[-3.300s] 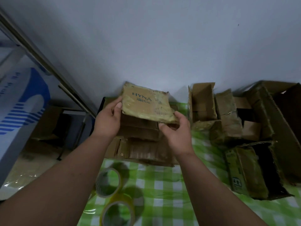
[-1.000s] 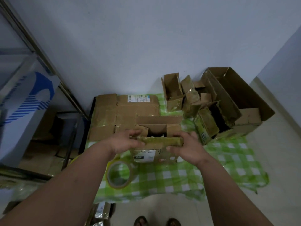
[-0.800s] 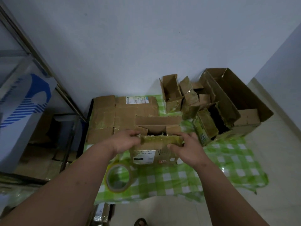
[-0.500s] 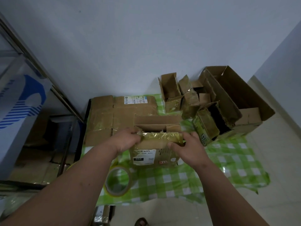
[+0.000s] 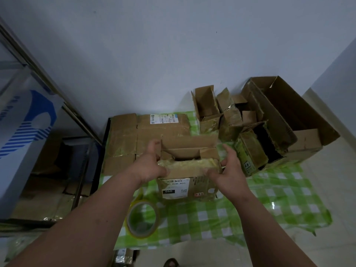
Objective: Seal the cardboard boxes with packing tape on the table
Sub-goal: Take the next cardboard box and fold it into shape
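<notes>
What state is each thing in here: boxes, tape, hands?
Box with the label: top open, near flap half folded.
Left hand: fingers curled on the box's left edge.
Right hand: fingers on its right side.
Tape roll: lying flat, untouched.
Flat cartons: closed.
Boxes at right: open, tipped.

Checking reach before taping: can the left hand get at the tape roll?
Probably yes: the tape roll lies uncovered on the tablecloth beneath the left hand, which must first release the box.
</notes>
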`<state>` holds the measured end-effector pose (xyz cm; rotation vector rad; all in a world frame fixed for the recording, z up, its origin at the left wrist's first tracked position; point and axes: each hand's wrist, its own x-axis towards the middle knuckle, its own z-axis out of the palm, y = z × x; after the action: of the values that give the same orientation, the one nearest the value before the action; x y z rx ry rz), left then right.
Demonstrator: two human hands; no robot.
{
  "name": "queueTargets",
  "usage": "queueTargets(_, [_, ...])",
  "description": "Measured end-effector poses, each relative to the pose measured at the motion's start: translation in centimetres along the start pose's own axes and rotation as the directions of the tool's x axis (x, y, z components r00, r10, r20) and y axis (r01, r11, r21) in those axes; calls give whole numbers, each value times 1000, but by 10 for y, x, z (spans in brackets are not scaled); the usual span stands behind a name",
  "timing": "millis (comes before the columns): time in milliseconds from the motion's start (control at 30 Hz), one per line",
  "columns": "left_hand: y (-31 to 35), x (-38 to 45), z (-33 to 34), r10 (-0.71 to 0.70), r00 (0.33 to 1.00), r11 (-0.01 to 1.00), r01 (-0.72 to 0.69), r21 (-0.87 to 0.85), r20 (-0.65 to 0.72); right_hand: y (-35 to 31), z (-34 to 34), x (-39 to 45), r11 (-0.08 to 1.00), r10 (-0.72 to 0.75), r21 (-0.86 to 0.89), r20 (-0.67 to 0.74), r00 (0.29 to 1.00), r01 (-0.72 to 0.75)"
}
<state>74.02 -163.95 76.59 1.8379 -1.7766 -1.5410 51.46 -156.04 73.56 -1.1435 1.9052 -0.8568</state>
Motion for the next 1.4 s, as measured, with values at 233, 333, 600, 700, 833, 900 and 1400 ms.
queueTargets(233, [-3,1,-4,59,997,990,-66,126,59,-9,-4,11,997,61,-63,129,990,-54])
queueTargets(333, [-13,2,-5,109,993,983,-114,145,40,-10,-4,13,998,34,-59,140,990,-26])
queueTargets(600, [-32,8,-5,137,991,984,-134,116,-13,-1,11,8,991,4,-136,41,999,1])
queueTargets(700, [-36,5,-3,154,987,982,-148,120,-37,2,13,8,991,-5,-136,19,1000,8])
queueTargets(833, [-38,4,-2,162,986,979,-155,129,-44,3,13,6,986,-23,-167,7,1000,23])
queueTargets(900, [-39,4,-3,152,988,979,-145,141,-40,3,13,5,981,-30,-191,2,1000,30])
queueTargets(1400, [-47,2,-5,182,983,980,-180,87,-18,-7,18,1,962,-22,-273,-8,1000,19])
